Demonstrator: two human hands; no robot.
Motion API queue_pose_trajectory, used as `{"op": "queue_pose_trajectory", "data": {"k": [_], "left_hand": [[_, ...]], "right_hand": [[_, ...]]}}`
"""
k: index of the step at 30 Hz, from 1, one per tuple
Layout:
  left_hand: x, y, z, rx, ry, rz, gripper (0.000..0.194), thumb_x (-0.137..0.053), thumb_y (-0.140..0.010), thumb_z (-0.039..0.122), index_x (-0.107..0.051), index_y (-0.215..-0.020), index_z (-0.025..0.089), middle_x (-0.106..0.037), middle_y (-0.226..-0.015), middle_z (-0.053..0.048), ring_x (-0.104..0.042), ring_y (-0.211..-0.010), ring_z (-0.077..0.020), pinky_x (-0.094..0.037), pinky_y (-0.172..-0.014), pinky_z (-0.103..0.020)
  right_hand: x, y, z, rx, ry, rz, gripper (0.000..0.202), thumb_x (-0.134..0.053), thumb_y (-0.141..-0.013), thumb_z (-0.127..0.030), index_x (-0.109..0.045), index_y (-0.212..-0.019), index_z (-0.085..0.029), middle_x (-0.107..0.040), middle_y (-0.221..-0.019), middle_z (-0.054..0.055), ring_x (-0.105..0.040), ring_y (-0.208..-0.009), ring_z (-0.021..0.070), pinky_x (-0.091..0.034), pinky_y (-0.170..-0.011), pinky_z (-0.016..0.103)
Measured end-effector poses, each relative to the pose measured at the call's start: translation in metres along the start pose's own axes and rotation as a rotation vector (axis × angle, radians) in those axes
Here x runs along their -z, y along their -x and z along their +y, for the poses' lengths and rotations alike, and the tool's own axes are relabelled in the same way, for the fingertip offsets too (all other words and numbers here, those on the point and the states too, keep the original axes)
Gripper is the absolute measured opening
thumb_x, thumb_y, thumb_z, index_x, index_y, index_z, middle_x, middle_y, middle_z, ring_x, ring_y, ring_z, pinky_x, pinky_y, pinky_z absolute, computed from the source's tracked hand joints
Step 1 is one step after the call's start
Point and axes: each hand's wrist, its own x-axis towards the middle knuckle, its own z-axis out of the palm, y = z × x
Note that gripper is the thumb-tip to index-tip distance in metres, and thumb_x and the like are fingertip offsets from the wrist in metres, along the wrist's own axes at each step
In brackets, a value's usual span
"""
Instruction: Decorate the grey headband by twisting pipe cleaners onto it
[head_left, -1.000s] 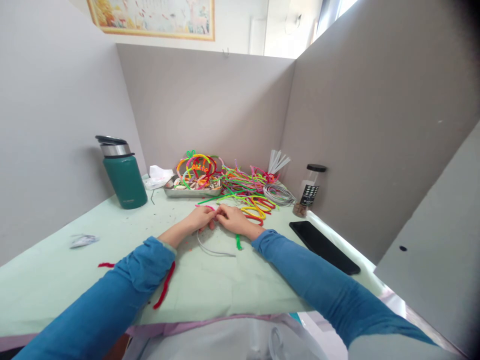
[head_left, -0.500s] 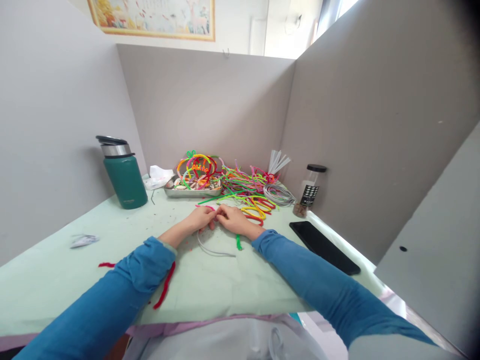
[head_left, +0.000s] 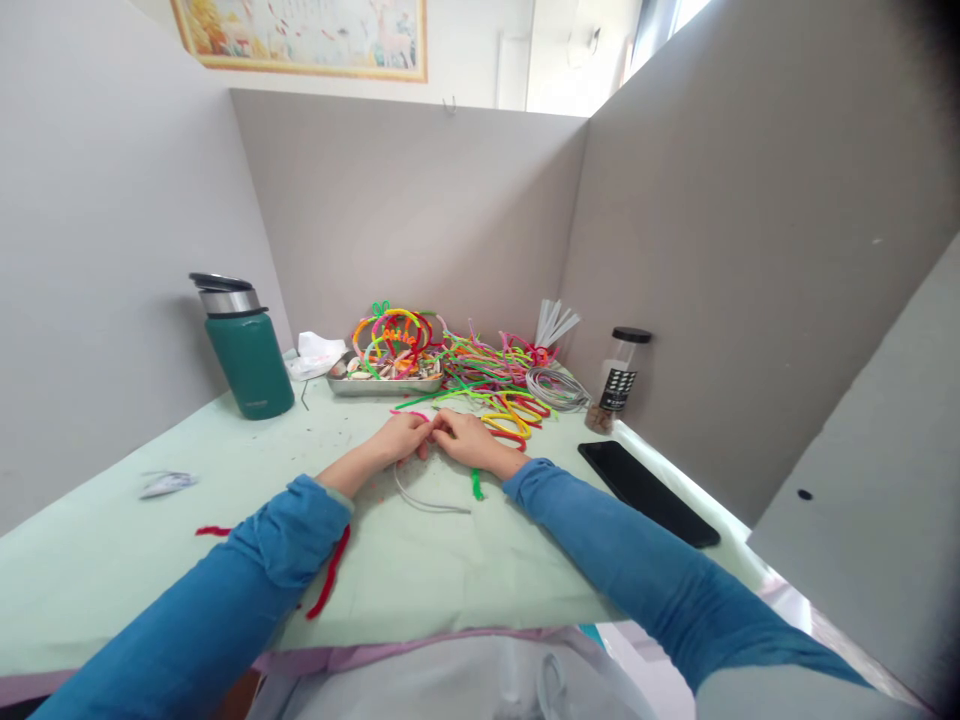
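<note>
At the far left of the pale green counter [head_left: 187,440] lies a small crumpled silver wrapper [head_left: 166,483], with a short red fuzzy scrap [head_left: 212,531] nearer the edge. Behind them stands a dark green steel flask [head_left: 247,355] with its lid ajar, and beside it a crumpled white tissue [head_left: 315,353]. A long red pipe cleaner [head_left: 331,569] lies beside the left sleeve. The left hand [head_left: 401,438] and the right hand [head_left: 466,439] meet at mid-counter, fingers curled shut and pinching a thin pink pipe cleaner [head_left: 412,414] between them; how each fingertip sits on it is too small to tell. A bare white wire [head_left: 424,501] loops on the counter just below the hands, and a short green pipe cleaner piece [head_left: 476,486] lies beside the right wrist. Behind the hands sit a shallow metal tray [head_left: 384,383] of bent coloured loops and a loose heap of multicoloured pipe cleaners [head_left: 495,375]. Further right come a coil of grey wire [head_left: 556,388], a clear jar with a black lid [head_left: 619,375] and a flat black phone [head_left: 648,494].
</note>
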Motion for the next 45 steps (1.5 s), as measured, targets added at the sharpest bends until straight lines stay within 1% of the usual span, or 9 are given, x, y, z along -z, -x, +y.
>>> {"op": "queue_pose_trajectory", "data": {"k": [7,13,21,27,30,36,40,45], "left_hand": [[-0.0006,-0.0006,-0.0010,-0.005,-0.011,0.015,0.046,-0.038,-0.081,0.056,-0.052,-0.063,0.015,-0.062,-0.057,-0.001,-0.038,-0.031,-0.0055,-0.028,-0.035,-0.020],[-0.0010,-0.0027,-0.0039,-0.008,-0.029,0.012,0.046,-0.037,-0.081,0.055,-0.052,-0.062,0.016,-0.061,-0.057,-0.001,-0.039,-0.031,-0.0060,-0.029,-0.035,-0.021],[-0.0003,0.0000,-0.0012,-0.005,0.040,-0.013,0.044,-0.038,-0.080,0.056,-0.050,-0.065,0.016,-0.061,-0.057,0.000,-0.037,-0.031,-0.0055,-0.028,-0.034,-0.020],[-0.0003,-0.0011,-0.0030,-0.018,0.038,-0.014,0.041,-0.038,-0.081,0.052,-0.049,-0.065,0.016,-0.061,-0.057,0.000,-0.037,-0.030,-0.0054,-0.029,-0.034,-0.020],[-0.0005,-0.0010,-0.0027,-0.009,0.023,0.005,0.040,-0.038,-0.082,0.050,-0.048,-0.063,0.016,-0.057,-0.053,0.001,-0.038,-0.029,-0.0059,-0.029,-0.033,-0.020],[-0.0014,0.0023,0.0041,0.029,0.041,0.077,0.036,-0.042,-0.082,0.047,-0.046,-0.062,0.017,-0.042,-0.042,0.006,-0.036,-0.029,-0.0067,-0.026,-0.032,-0.019],[-0.0013,0.0023,0.0060,0.036,0.056,0.098,0.032,-0.044,-0.082,0.042,-0.051,-0.065,0.016,-0.039,-0.041,0.007,-0.034,-0.028,-0.0068,-0.025,-0.032,-0.019],[-0.0012,-0.0005,0.0036,0.050,0.050,0.103,0.028,-0.043,-0.083,0.036,-0.054,-0.068,0.015,-0.037,-0.040,0.007,-0.035,-0.028,-0.0069,-0.026,-0.032,-0.019]], "right_hand": [[-0.0006,-0.0004,0.0011,0.000,-0.009,-0.003,0.008,-0.050,-0.082,-0.021,-0.056,-0.087,-0.018,-0.061,-0.074,0.000,-0.052,-0.064,0.0113,-0.033,-0.058,0.022],[0.0012,-0.0005,-0.0013,-0.006,0.000,-0.010,0.009,-0.049,-0.082,-0.021,-0.056,-0.087,-0.018,-0.061,-0.076,0.001,-0.051,-0.066,0.0119,-0.033,-0.060,0.023],[0.0029,0.0003,-0.0041,-0.016,0.007,-0.011,0.009,-0.049,-0.082,-0.021,-0.056,-0.087,-0.018,-0.061,-0.075,0.001,-0.052,-0.065,0.0119,-0.033,-0.059,0.022],[0.0018,0.0000,-0.0027,-0.002,0.005,-0.009,0.010,-0.048,-0.082,-0.020,-0.056,-0.088,-0.018,-0.062,-0.076,0.001,-0.052,-0.066,0.0119,-0.034,-0.060,0.022],[0.0011,-0.0004,-0.0018,-0.001,0.012,-0.005,0.010,-0.048,-0.083,-0.021,-0.056,-0.088,-0.018,-0.062,-0.076,0.001,-0.053,-0.066,0.0118,-0.034,-0.060,0.022],[-0.0005,-0.0009,0.0002,0.013,0.016,0.002,0.011,-0.047,-0.083,-0.023,-0.056,-0.088,-0.018,-0.062,-0.076,0.001,-0.053,-0.067,0.0121,-0.033,-0.060,0.022],[-0.0009,-0.0010,0.0003,0.017,0.023,0.008,0.011,-0.046,-0.084,-0.023,-0.056,-0.087,-0.018,-0.062,-0.076,0.001,-0.053,-0.067,0.0119,-0.032,-0.060,0.022],[-0.0001,-0.0010,-0.0005,0.029,0.029,0.003,0.012,-0.046,-0.085,-0.024,-0.057,-0.086,-0.018,-0.062,-0.076,0.001,-0.053,-0.067,0.0118,-0.032,-0.060,0.022]]}}
